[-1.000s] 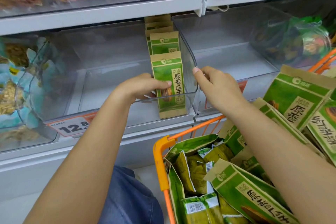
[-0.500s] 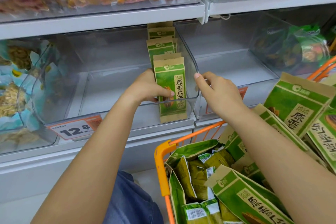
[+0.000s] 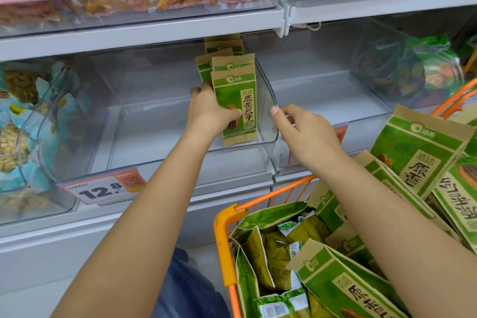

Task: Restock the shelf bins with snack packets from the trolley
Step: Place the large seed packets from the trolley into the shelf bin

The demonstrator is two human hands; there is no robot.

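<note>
Green-and-kraft sunflower seed packet (image 3: 236, 108) stands at the right end of the clear shelf bin (image 3: 165, 134), your left hand (image 3: 210, 111) gripping its edge; your right hand (image 3: 304, 131), beside the bin, pinches its wall. Light, crinkly, likely slippery: hold mid-body.

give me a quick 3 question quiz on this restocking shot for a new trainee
1. True or false: the left hand grips the front packet in the clear bin.
2. What does the right hand touch? A) the price tag B) the bin's side wall C) the trolley
3. Fill in: the packets in the bin stand against its ___ wall.

Key: 1 true; 2 B; 3 right
</note>
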